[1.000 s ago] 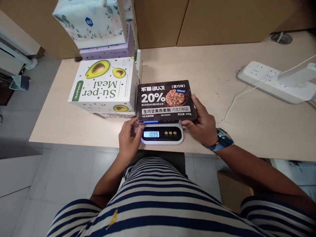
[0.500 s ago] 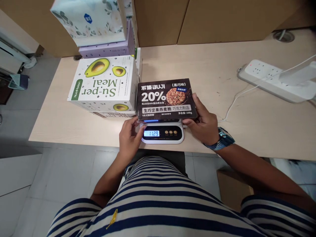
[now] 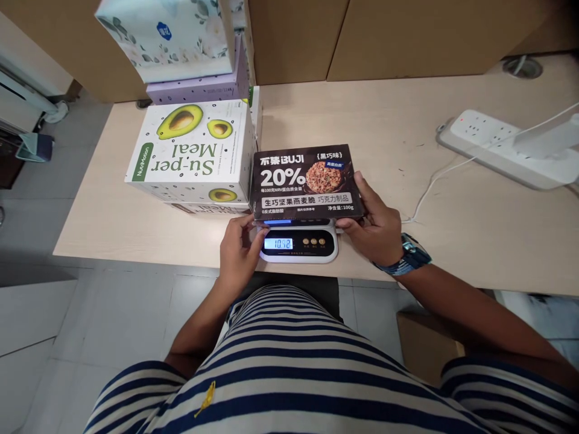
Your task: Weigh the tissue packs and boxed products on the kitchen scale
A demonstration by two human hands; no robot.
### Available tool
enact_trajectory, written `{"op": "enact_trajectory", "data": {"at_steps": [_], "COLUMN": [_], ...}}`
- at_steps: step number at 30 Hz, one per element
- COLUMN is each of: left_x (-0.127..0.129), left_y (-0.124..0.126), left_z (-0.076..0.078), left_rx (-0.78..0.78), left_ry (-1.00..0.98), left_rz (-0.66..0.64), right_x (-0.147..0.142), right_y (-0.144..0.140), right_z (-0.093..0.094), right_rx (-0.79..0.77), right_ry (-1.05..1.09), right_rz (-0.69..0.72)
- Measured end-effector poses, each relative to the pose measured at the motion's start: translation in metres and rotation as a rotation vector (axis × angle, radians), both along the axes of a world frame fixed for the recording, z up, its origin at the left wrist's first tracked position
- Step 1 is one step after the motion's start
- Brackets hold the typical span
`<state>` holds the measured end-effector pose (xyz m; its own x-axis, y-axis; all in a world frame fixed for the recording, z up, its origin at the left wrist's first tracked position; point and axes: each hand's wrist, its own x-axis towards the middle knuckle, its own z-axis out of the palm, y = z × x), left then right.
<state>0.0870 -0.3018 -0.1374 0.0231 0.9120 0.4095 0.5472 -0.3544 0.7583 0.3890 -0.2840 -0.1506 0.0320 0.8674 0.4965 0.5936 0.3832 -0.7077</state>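
Observation:
A dark brown snack box (image 3: 303, 181) with white lettering and a picture of a round oat biscuit lies over a white digital scale (image 3: 298, 256). The scale's lit blue display and gold buttons show below the box; its platform is hidden. My right hand (image 3: 377, 229), with a watch on the wrist, grips the box by its right end, thumb at the near corner. My left hand (image 3: 239, 247) is closed at the scale's left side, thumb on its edge and fingertips by the box's near left corner. How firmly those fingertips touch the box is hidden.
White avocado-printed boxes (image 3: 190, 144) stand just left of the snack box. Behind them are a lilac box (image 3: 194, 90) and a floral tissue pack (image 3: 167, 42). A white power strip (image 3: 511, 147) with a cable (image 3: 434, 178) lies on the right of the wooden desk (image 3: 136, 235).
The number on the scale's display has dropped from about 11 to about 10. Both hands and the snack box hold nearly the same place; the view has shifted slightly.

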Motion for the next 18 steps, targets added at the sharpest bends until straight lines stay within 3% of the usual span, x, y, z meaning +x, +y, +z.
{"op": "enact_trajectory", "data": {"at_steps": [11,18], "left_x": [0.0000,-0.0010], "left_y": [-0.0004,-0.0030], "left_z": [0.0032,0.0000], "left_rx": [-0.004,0.058], "left_ry": [0.057,0.041], "left_rz": [0.002,0.013], "right_x": [0.0015,0.0077], "right_y": [-0.0001,0.0032], "right_z": [-0.0046,-0.0012], "right_rx": [0.053,0.203], "right_ry": [0.016,-0.088], "right_rz": [0.009,0.024]}}
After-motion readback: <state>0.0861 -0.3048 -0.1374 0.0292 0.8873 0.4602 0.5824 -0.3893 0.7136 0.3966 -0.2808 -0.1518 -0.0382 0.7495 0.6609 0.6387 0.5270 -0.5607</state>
